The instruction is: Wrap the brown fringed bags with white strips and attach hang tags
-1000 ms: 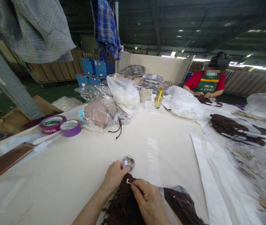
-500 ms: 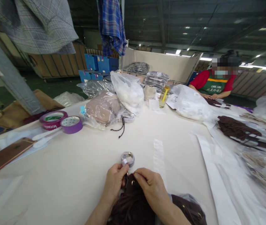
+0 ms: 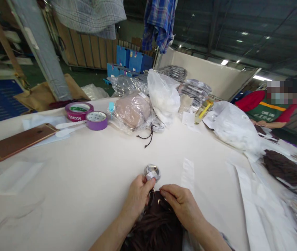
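My left hand is closed at the near middle of the table, its thumb pressed on a round plastic-wrapped ring that looks like a buckle. A dark strip shows just below that thumb. Close beside it, my right hand pinches the top edge of a dark brown cloth piece with shiny metal eyelets. The bunched cloth hangs down between my forearms toward the bottom of the view. My fingers hide part of its edge, and what lies under the right fingertips cannot be made out.
Purple tape rolls and a phone lie at left. Bagged garments and white plastic bags stand along the back. White paper strips and brown cloth lie at right. A co-worker stands beyond.
The view has swung left and tilted, so the table's things sit farther right in the picture. Both hands keep their grip on the ring and the brown cloth.
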### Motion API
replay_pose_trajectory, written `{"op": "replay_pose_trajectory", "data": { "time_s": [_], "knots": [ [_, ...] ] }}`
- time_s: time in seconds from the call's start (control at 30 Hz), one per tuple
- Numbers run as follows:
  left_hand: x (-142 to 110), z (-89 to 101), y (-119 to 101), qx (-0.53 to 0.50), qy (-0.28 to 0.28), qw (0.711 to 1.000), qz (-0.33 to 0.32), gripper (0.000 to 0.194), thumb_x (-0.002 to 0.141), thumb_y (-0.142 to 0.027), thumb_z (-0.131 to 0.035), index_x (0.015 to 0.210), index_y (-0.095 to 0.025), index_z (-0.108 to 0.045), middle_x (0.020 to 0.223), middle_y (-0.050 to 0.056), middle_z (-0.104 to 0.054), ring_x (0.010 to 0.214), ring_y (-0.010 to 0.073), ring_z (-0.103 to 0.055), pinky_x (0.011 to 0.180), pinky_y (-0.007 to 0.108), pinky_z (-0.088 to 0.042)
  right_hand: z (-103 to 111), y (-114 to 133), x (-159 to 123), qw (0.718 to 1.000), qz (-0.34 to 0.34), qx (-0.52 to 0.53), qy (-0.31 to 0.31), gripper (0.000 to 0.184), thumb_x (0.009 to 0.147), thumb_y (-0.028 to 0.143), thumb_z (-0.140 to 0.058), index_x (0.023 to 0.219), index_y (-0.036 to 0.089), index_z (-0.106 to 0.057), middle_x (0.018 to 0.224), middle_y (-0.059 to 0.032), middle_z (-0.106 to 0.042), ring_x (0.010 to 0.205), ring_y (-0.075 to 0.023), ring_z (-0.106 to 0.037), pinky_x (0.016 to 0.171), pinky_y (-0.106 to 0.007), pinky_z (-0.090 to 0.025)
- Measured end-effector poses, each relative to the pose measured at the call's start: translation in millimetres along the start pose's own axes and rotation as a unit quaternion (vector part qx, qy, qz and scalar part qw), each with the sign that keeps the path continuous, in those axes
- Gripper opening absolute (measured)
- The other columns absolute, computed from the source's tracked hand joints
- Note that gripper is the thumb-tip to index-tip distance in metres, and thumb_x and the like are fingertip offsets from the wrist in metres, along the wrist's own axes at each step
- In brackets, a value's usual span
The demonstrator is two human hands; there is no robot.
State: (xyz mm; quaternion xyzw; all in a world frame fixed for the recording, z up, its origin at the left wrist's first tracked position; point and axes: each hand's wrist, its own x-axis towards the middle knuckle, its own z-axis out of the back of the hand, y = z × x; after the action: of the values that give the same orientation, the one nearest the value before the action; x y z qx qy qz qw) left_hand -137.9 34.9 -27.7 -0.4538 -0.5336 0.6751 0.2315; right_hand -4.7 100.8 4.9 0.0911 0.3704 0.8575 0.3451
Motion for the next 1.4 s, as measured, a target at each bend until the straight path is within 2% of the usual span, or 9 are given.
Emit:
{"op": "replay_pose_trajectory", "data": {
  "time_s": [0.2, 0.47, 0.7, 0.8, 0.9, 1.03, 1.1, 1.27, 1.4],
  "knots": [
    [1, -0.4, 1, 0.005, 0.008, 1.000, 0.008, 0.029, 0.073, -0.046, -0.048, 0.073, -0.017, -0.048, 0.039, -0.010, -0.039, 0.032, 0.0078, -0.034, 0.036, 0.020, -0.024, 2, -3, 4, 0.999, 0.022, -0.015, 0.018, 0.025, 0.086, 0.026, -0.044, 0.082, 0.022, -0.068, 0.073, -0.0006, -0.065, 0.067, -0.0130, -0.057, 0.063, -0.022, -0.041],
    [3, 0.8, 1, 0.026, 0.006, 1.000, 0.006, 0.025, 0.076, -0.042, -0.048, 0.072, -0.017, -0.048, 0.039, -0.009, -0.041, 0.032, 0.0083, -0.036, 0.038, 0.021, -0.027, 2, 4, 13, 0.998, 0.034, -0.023, 0.048, 0.027, 0.087, 0.026, -0.043, 0.076, 0.022, -0.067, 0.068, 0.0005, -0.061, 0.064, -0.0123, -0.055, 0.060, -0.022, -0.039],
    [4, 0.2, 2, 0.051, 0.016, 0.999, -0.006, 0.025, 0.077, -0.041, -0.047, 0.074, -0.017, -0.049, 0.041, -0.008, -0.043, 0.034, 0.0092, -0.038, 0.039, 0.020, -0.029, 1, 9, 16, 0.993, 0.023, 0.058, 0.100, 0.028, 0.084, 0.022, -0.041, 0.077, 0.019, -0.068, 0.064, 0.0015, -0.061, 0.063, -0.0124, -0.054, 0.058, -0.021, -0.039],
    [0, 7.4, -3, 0.087, 0.040, 0.995, -0.012, 0.025, 0.079, -0.040, -0.044, 0.073, -0.017, -0.050, 0.040, -0.006, -0.045, 0.036, 0.0105, -0.041, 0.040, 0.021, -0.030, 1, 11, 14, 0.992, 0.017, 0.063, 0.111, 0.030, 0.083, 0.021, -0.040, 0.078, 0.019, -0.070, 0.065, 0.0009, -0.062, 0.063, -0.0129, -0.055, 0.058, -0.022, -0.039],
    [-7, 18.1, -9, 0.148, 0.059, 0.987, -0.018, 0.021, 0.080, -0.029, -0.039, 0.070, -0.017, -0.053, 0.041, -0.005, -0.046, 0.038, 0.0118, -0.044, 0.044, 0.022, -0.031, -2, 10, 15, 0.994, 0.009, 0.042, 0.098, 0.031, 0.081, 0.020, -0.040, 0.085, 0.020, -0.071, 0.070, -0.0004, -0.065, 0.065, -0.0142, -0.057, 0.060, -0.023, -0.040],
    [-12, 24.5, -11, 0.235, 0.058, 0.969, -0.041, 0.011, 0.068, -0.012, -0.044, 0.062, -0.018, -0.051, 0.051, -0.003, -0.049, 0.052, 0.0133, -0.048, 0.052, 0.023, -0.030, -5, 7, 17, 0.995, 0.001, 0.030, 0.096, 0.031, 0.080, 0.019, -0.042, 0.091, 0.021, -0.071, 0.074, -0.0016, -0.068, 0.069, -0.0158, -0.060, 0.062, -0.024, -0.041],
    [-13, 23.1, -10, 0.265, 0.062, 0.961, -0.053, 0.010, 0.067, -0.012, -0.047, 0.060, -0.019, -0.050, 0.056, -0.002, -0.050, 0.057, 0.0142, -0.048, 0.054, 0.023, -0.028, -6, 6, 17, 0.994, 0.000, 0.037, 0.101, 0.031, 0.080, 0.018, -0.042, 0.092, 0.021, -0.071, 0.074, -0.0011, -0.068, 0.070, -0.0158, -0.060, 0.063, -0.024, -0.042],
    [-11, 17.4, -6, 0.311, 0.068, 0.947, -0.047, 0.020, 0.073, -0.018, -0.043, 0.054, -0.019, -0.047, 0.054, 0.000, -0.048, 0.057, 0.0152, -0.047, 0.054, 0.024, -0.026, -6, 5, 15, 0.995, -0.004, 0.033, 0.093, 0.031, 0.082, 0.020, -0.041, 0.091, 0.021, -0.071, 0.074, -0.0008, -0.068, 0.070, -0.0157, -0.060, 0.062, -0.024, -0.042],
    [-12, 16.5, -6, 0.323, 0.067, 0.943, -0.049, 0.022, 0.076, -0.016, -0.039, 0.057, -0.019, -0.050, 0.056, 0.001, -0.049, 0.058, 0.0156, -0.047, 0.055, 0.026, -0.026, -5, 9, 14, 0.996, 0.001, 0.019, 0.086, 0.030, 0.082, 0.019, -0.040, 0.089, 0.021, -0.070, 0.076, -0.0014, -0.068, 0.071, -0.0156, -0.061, 0.063, -0.023, -0.040]
  ]
}}
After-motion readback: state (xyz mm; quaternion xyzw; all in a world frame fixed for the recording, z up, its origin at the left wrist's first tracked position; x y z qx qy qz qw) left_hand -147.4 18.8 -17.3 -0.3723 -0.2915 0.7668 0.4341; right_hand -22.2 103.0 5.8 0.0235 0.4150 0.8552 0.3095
